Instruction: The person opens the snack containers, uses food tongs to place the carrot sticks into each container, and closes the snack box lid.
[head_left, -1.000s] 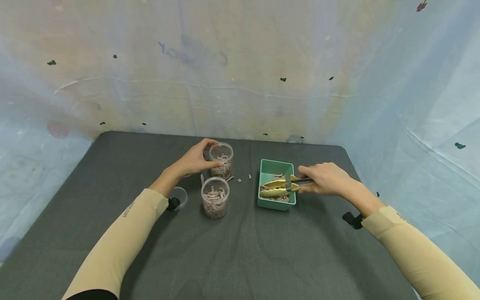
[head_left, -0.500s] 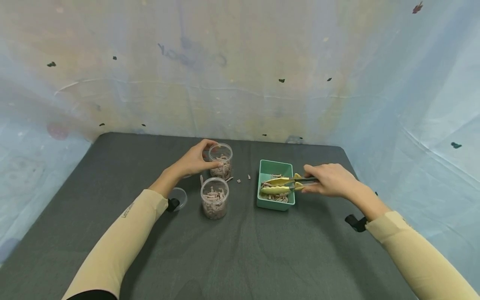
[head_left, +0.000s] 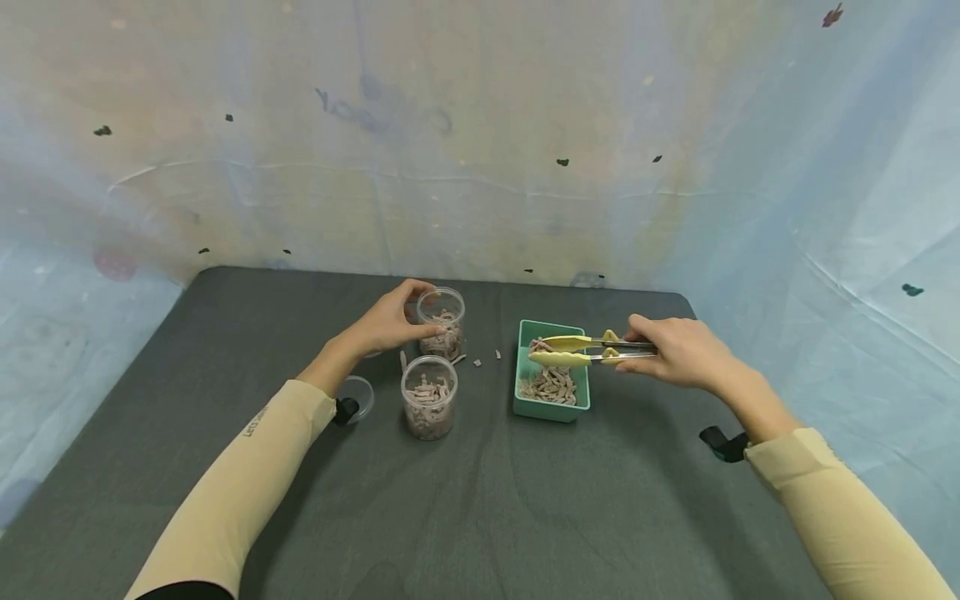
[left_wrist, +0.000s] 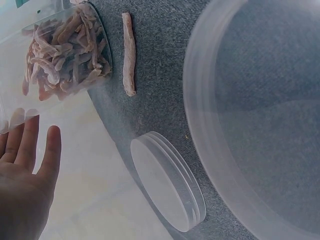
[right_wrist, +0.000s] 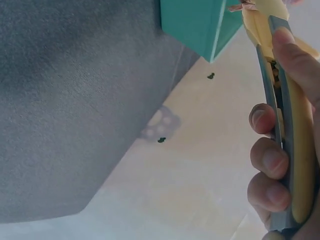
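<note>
My left hand (head_left: 378,323) holds the rear clear plastic jar (head_left: 452,343) between thumb and fingers. Greyish-brown strips (left_wrist: 65,55) fill part of that jar. A second clear jar (head_left: 429,410) with similar strips stands in front of it. To the right is a green rectangular tub (head_left: 551,411) with more strips (head_left: 553,386) at its near end. My right hand (head_left: 684,352) grips metal tongs with yellow tips (head_left: 564,359) above the tub. A few strips (head_left: 540,345) are between the tips. In the right wrist view the thumb and fingers wrap the tongs' handles (right_wrist: 300,165).
A clear round lid (head_left: 362,395) lies by the left wrist. Another lid (left_wrist: 167,180) lies beyond it on the dark cloth. One loose strip (left_wrist: 129,55) lies left of the jars, and small crumbs (head_left: 477,362) between jars and tub. Plastic sheeting (head_left: 465,133) hangs behind the table.
The tongs have risen from the strips in the tub and shifted right and back, carrying some strips. My left hand and the jar stay put.
</note>
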